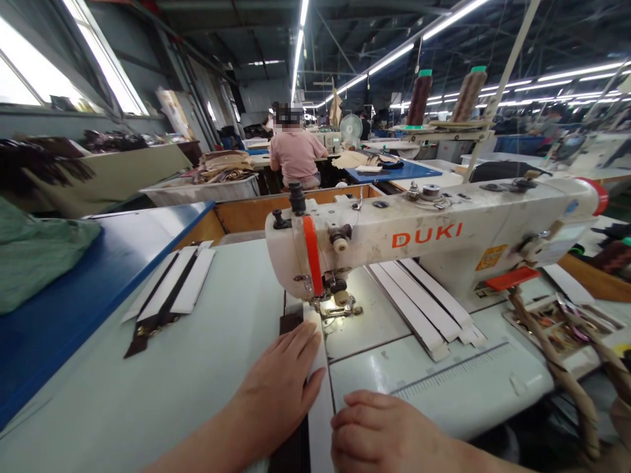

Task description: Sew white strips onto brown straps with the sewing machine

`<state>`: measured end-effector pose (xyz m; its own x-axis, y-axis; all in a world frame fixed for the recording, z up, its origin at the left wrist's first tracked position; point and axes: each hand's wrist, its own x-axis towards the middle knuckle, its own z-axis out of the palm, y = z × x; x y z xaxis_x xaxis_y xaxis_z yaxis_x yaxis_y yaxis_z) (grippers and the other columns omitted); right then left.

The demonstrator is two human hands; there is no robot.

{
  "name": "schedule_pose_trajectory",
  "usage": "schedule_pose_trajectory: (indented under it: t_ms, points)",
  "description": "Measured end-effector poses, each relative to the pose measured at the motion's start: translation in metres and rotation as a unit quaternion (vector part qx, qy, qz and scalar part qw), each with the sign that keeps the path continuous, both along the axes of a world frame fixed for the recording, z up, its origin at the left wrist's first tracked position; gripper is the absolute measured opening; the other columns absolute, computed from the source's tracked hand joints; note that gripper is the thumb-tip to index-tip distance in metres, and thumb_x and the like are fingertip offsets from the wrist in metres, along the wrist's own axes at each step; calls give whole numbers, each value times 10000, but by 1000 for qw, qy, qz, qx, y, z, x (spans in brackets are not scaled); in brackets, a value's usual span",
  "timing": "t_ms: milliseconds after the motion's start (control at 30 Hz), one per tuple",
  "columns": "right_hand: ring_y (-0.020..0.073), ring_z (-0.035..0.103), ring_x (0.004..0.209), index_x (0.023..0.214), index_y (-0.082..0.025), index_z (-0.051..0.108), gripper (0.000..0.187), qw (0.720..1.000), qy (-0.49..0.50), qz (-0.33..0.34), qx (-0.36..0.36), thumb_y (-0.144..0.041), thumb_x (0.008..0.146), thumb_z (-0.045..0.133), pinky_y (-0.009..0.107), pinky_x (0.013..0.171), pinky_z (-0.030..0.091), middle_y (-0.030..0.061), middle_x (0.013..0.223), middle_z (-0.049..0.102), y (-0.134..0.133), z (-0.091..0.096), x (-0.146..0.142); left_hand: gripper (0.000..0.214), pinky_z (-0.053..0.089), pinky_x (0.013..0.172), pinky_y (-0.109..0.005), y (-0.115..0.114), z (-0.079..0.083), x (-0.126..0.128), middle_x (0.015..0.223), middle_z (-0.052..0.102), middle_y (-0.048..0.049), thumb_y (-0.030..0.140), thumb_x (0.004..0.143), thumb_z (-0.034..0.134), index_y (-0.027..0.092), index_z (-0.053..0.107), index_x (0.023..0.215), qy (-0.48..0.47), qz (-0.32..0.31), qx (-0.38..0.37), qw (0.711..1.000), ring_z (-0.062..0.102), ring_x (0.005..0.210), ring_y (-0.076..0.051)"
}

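A long white strip (319, 420) lies with a dark brown strap (290, 444) beneath and beside it, running up under the presser foot of a white sewing machine (374, 230). My left hand (280, 374) rests flat on the strip and strap, fingertips just short of the needle area. Lower down, my right hand (379, 427) is at the strip's right edge, its fingers curled and pressed together against it. Its fingertips are partly hidden. The needle itself is too small to make out.
White strips with dark straps (170, 282) lie left on the table. More white strips (419, 302) lie under the machine arm. A parts tray (566, 328) stands right, thread cones (420, 98) above. A person in pink (296, 154) sits ahead.
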<state>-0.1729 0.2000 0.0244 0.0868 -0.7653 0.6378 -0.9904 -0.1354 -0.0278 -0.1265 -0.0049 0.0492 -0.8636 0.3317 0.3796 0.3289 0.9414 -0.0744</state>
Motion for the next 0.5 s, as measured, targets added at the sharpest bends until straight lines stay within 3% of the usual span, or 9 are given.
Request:
schedule_pose_trajectory:
  t_ms: [300, 500]
  points:
    - [102, 611, 828, 793, -152, 634, 299, 1000, -19, -15, -3, -170, 992, 412, 226, 981, 404, -21, 749, 665, -3, -3, 1, 354, 538, 898, -422, 0, -3, 1, 1198, 627, -174, 207, 854, 489, 81, 538, 1182, 15, 0, -31, 999, 609, 1093, -285]
    - [141, 600, 874, 820, -143, 647, 307, 999, -24, 4, 33, -154, 985, 388, 269, 1007, 391, 0, 819, 676, 4, 6, 2, 346, 531, 916, -429, 0, -1, 0, 1207, 619, -178, 218, 872, 462, 81, 539, 1181, -7, 3, -31, 999, 602, 1108, -285]
